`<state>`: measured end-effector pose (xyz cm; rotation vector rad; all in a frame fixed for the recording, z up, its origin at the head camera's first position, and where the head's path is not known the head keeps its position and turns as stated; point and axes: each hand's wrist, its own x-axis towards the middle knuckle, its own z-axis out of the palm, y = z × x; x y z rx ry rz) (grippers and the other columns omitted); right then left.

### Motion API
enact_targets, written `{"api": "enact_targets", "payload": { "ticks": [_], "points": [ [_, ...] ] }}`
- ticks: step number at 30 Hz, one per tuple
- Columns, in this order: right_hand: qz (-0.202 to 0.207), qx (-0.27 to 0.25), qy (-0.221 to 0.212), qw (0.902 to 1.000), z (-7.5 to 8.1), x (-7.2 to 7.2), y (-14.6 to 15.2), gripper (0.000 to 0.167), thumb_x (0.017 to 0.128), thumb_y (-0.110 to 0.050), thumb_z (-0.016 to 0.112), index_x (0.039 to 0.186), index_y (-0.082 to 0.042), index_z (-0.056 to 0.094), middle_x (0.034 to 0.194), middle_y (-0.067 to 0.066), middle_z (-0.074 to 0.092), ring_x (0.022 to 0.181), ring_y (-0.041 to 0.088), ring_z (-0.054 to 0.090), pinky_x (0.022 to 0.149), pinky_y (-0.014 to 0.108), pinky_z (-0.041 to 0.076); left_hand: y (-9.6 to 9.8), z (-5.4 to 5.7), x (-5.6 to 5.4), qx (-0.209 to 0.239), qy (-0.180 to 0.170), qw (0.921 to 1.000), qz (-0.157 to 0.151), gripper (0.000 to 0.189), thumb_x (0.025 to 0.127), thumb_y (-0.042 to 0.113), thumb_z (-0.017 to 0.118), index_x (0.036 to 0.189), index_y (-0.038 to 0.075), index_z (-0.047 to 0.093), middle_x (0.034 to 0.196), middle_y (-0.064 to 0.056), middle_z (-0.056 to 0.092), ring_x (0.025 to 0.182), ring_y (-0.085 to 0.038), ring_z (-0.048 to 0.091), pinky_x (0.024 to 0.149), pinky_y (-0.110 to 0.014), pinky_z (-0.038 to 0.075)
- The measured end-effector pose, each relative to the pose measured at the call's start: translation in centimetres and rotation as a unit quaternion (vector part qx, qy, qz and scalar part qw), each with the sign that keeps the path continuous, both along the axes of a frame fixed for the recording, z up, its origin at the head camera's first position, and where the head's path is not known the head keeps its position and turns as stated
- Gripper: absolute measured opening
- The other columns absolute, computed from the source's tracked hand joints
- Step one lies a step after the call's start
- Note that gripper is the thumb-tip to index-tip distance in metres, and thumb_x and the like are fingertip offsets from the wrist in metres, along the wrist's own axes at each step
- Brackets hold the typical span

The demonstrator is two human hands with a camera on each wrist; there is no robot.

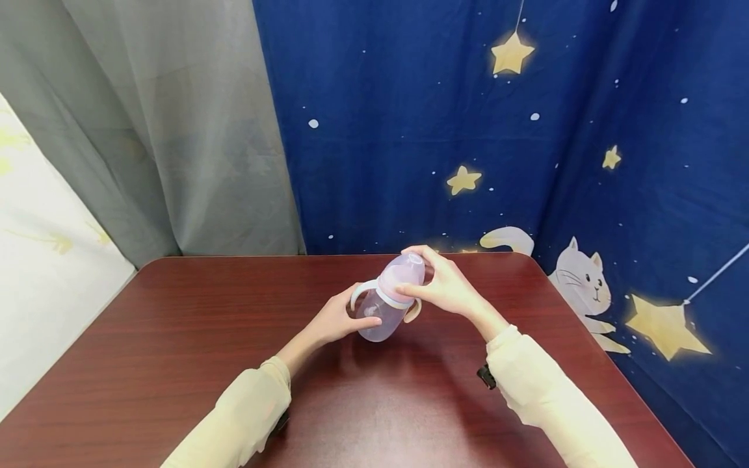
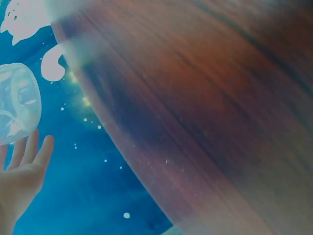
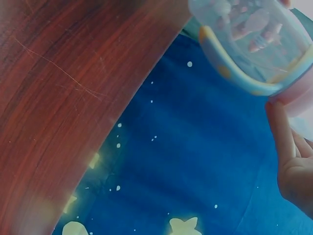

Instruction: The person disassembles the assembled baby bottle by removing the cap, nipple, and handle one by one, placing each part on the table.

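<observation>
A clear baby bottle (image 1: 380,328) with two curved side handles (image 1: 361,290) is held tilted above the table, its top leaning to the right. My left hand (image 1: 333,318) grips the bottle's lower body from the left, thumb across the front. Around the pink collar and translucent domed cap (image 1: 404,266) at the top, my right hand (image 1: 447,283) curls its fingers and thumb. In the left wrist view the bottle's base (image 2: 27,100) shows above the fingers. Fingers of the right hand (image 3: 293,166) touch the pink collar (image 3: 296,93) in the right wrist view.
The dark red wooden table (image 1: 205,325) spreads beneath both hands. Behind it hang a grey curtain (image 1: 205,130) and a blue curtain (image 1: 398,130) with stars and a white cat.
</observation>
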<state>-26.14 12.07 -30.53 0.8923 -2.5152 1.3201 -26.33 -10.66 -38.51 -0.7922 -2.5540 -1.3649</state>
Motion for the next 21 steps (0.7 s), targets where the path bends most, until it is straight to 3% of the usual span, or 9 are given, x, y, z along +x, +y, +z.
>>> {"api": "enact_targets", "payload": {
  "ticks": [5,8,18,21],
  "points": [
    [0.006,-0.039,-0.030,0.9988,1.6,2.0,-0.2,0.055,0.072,-0.009,0.073,0.119,-0.002,0.046,0.103,0.012,0.055,0.090,0.023,0.058,0.073,0.032,0.047,-0.3,0.4,0.4,0.003,0.012,0.9999,-0.012,0.058,0.066,0.036,0.076,0.117,0.024,0.051,0.099,0.008,0.056,0.087,-0.009,0.051,0.074,-0.030,0.042],
    [0.007,-0.054,-0.037,0.9978,1.8,2.4,-0.2,0.054,0.072,-0.007,0.072,0.119,-0.001,0.046,0.104,0.013,0.055,0.090,0.023,0.058,0.074,0.031,0.047,-0.4,0.8,0.6,-0.002,0.011,0.9998,-0.015,0.061,0.066,0.036,0.076,0.119,0.025,0.050,0.103,0.008,0.056,0.089,-0.009,0.051,0.077,-0.031,0.042],
    [0.028,-0.080,-0.046,0.9953,1.3,2.7,0.3,0.053,0.072,0.002,0.069,0.118,0.003,0.044,0.104,0.015,0.053,0.086,0.024,0.058,0.072,0.031,0.047,-0.8,1.7,1.2,-0.032,0.018,0.9980,-0.051,0.069,0.064,0.038,0.076,0.124,0.021,0.046,0.105,0.006,0.057,0.091,-0.008,0.052,0.080,-0.030,0.041],
    [0.037,-0.089,-0.051,0.9940,0.4,2.2,0.7,0.055,0.072,0.002,0.070,0.120,0.001,0.044,0.106,0.015,0.052,0.086,0.025,0.058,0.072,0.032,0.047,-1.0,1.8,1.5,-0.042,0.008,0.9972,-0.061,0.073,0.063,0.039,0.076,0.126,0.020,0.044,0.108,0.006,0.055,0.093,-0.008,0.051,0.081,-0.031,0.041]
  ]
}}
